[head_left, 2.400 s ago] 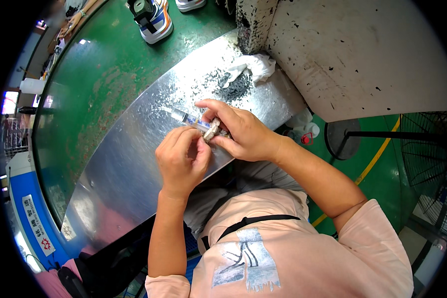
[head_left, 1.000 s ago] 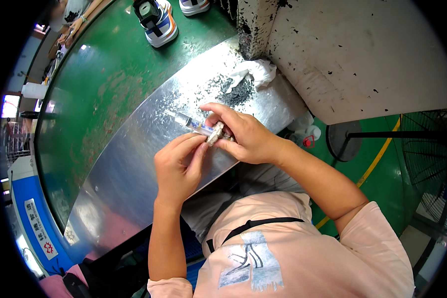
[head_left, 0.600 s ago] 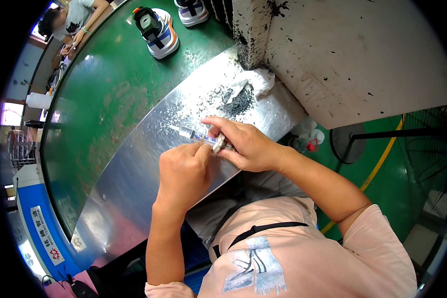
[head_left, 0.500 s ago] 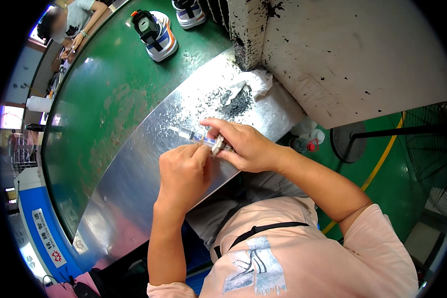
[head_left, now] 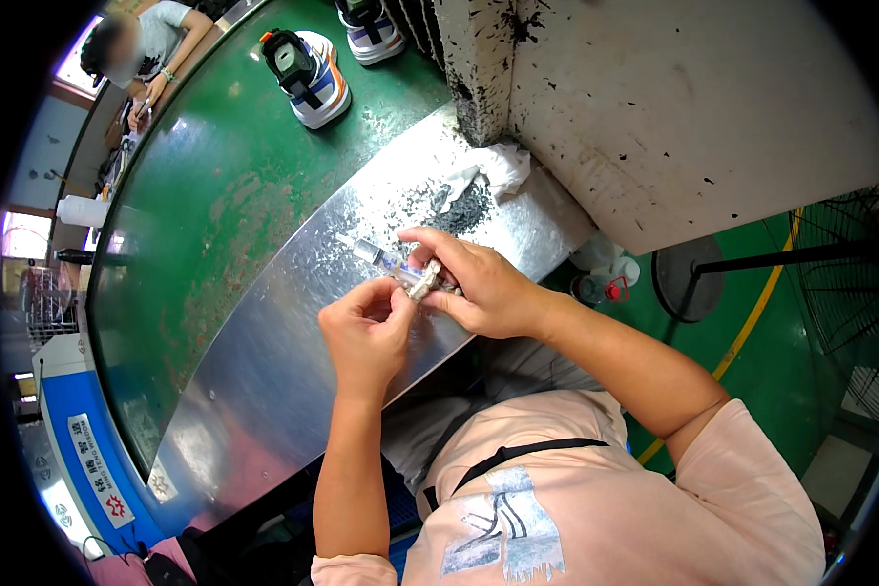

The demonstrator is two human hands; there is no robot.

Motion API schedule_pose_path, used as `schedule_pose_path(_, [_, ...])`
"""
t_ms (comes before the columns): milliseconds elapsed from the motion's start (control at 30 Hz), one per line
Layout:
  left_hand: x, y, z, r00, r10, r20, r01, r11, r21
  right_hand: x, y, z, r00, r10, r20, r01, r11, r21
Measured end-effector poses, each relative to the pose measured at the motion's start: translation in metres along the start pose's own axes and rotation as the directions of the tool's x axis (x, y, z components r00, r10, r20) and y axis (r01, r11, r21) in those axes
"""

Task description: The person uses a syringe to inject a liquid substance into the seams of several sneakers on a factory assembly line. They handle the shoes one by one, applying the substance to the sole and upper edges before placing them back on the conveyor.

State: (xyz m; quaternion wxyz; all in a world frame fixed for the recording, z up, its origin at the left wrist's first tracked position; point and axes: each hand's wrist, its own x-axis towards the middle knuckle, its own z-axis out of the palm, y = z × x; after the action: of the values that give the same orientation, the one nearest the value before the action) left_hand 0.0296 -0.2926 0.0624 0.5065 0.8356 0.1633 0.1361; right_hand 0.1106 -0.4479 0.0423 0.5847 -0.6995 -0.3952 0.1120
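Over the metal worktop, my right hand [head_left: 483, 283] is closed round a clear plastic syringe [head_left: 369, 251], whose narrow end points toward the upper left. A crumpled off-white wad [head_left: 423, 280], perhaps tissue or cloth, is bunched against the syringe between my two hands. My left hand [head_left: 366, 322] is closed with thumb and forefinger pinched at the wad's lower edge. What sits between those fingertips is too small to make out. Beyond my right hand, dark scraps [head_left: 467, 207] lie heaped beside a crumpled white sheet [head_left: 503, 168].
Pale and dark crumbs are strewn on the metal worktop [head_left: 264, 337]. Two sneakers [head_left: 311, 83] stand on the green conveyor belt [head_left: 215, 205]. A paint-spotted machine housing [head_left: 606, 117] rises at upper right. Bottles [head_left: 596, 286] and a fan stand [head_left: 689, 278] are at right. Another person [head_left: 161, 49] sits across.
My left hand has shifted slightly right, its fingers now less over the wad. More of the wad and syringe shows. My right hand has stayed nearly in place.
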Motion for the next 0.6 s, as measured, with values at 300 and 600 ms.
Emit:
schedule_pose_path(300, [0.001,-0.002,-0.001,0.992,-0.111,0.055,0.121,0.960,-0.253,0.000,-0.002,-0.002,0.995,0.104,0.006,-0.104,0.986,0.128])
schedule_pose_path(600, [0.005,-0.002,-0.018,0.944,-0.169,0.283,0.277,0.873,-0.401,0.000,-0.002,-0.002,0.993,0.108,0.054,-0.115,0.979,0.168])
